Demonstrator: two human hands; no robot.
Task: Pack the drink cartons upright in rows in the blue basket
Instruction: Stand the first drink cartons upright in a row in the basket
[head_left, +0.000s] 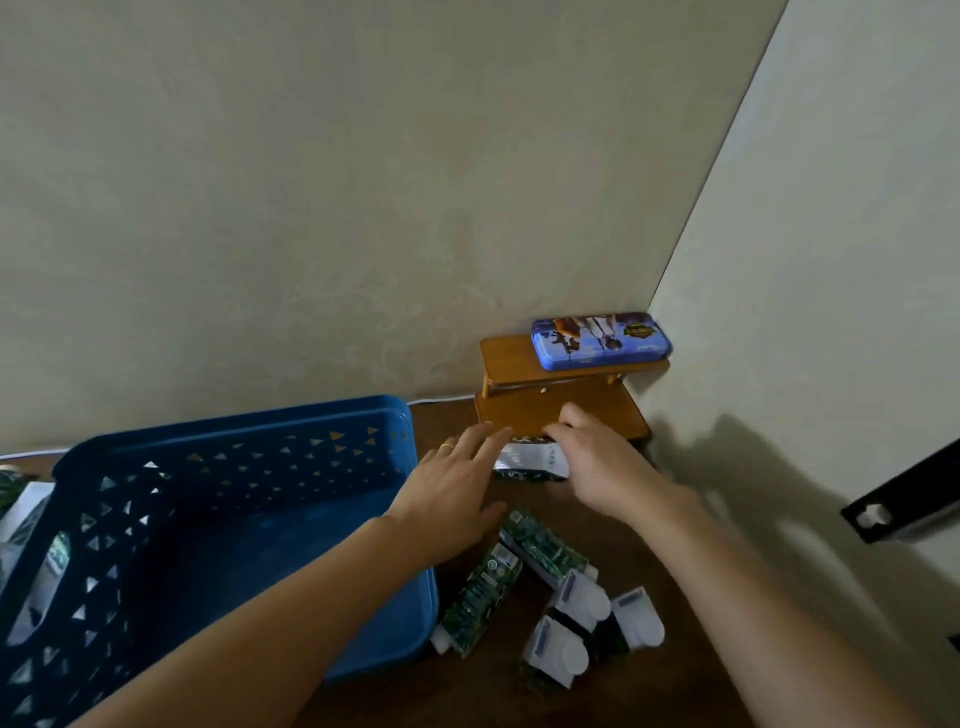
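Now both hands meet at one drink carton (530, 460) lying near the far edge of the dark wooden table (644, 670), just in front of a small wooden shelf (524, 410). The right hand (597, 462) curls over the carton's right end; the left hand (457, 493), a ring on one finger, reaches with fingers straight and spread, tips at its left end. Nearer the front edge, loose cartons (550, 587) lie on their sides, one touching the blue basket (156, 467). That basket fills the table's left side, its floor bare. A blue pencil tin (600, 340) sits on the shelf's top, against the wall corner.
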